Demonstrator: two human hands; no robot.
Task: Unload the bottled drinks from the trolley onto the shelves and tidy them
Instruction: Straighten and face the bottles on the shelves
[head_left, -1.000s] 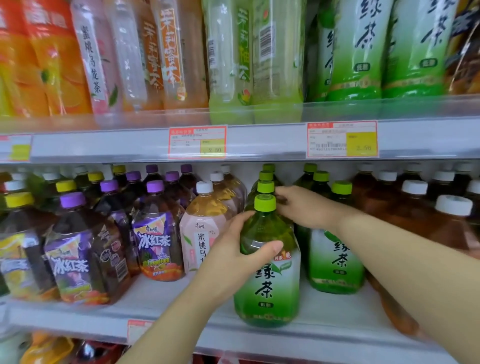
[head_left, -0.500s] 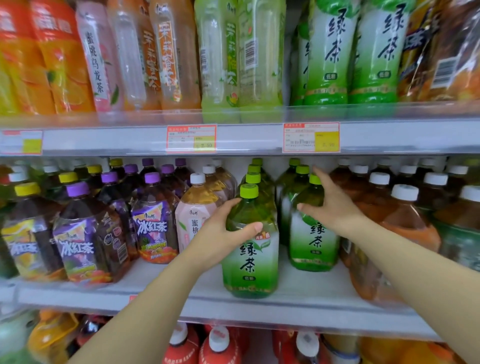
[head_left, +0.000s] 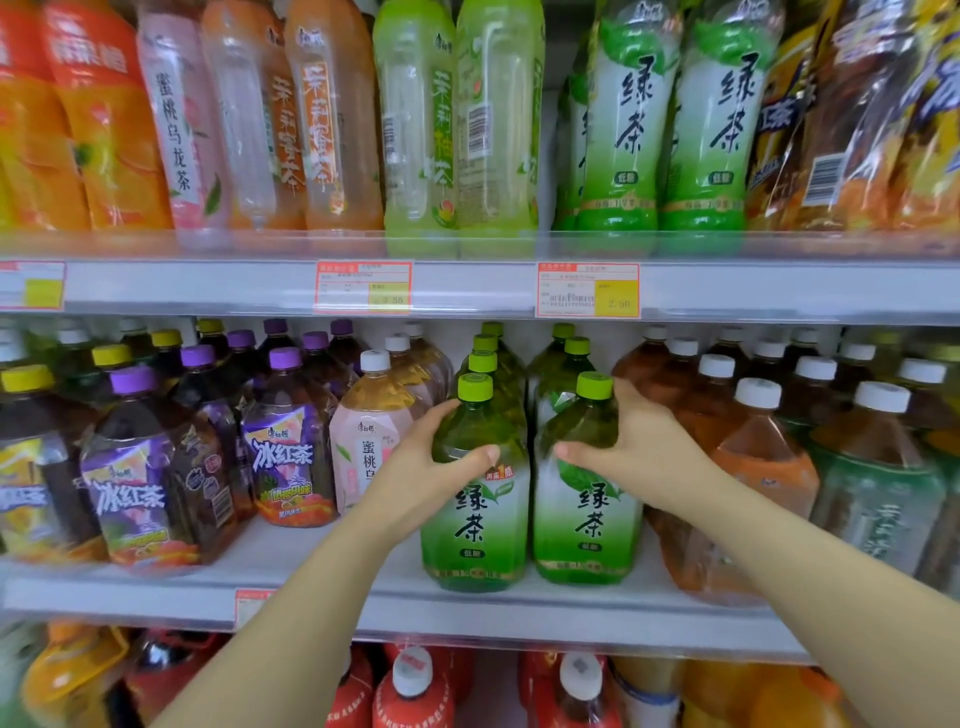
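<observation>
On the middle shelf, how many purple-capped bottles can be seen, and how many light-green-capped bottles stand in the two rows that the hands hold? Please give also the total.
Dark plastic bottles with purple caps: 7
Green plastic tea bottles with light green caps: 7
Total: 14

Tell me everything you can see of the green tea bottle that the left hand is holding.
The green tea bottle stands upright at the front of the middle shelf, heading a row of like bottles. It looks like clear plastic, wide-bodied with sloping shoulders, and has a lime-green screw cap. The upper part shows greenish liquid; the lower part carries a white-to-green label with dark Chinese characters. The left hand grips its shoulder, thumb across the front. A matching bottle, held by the right hand, stands close on its right.
</observation>
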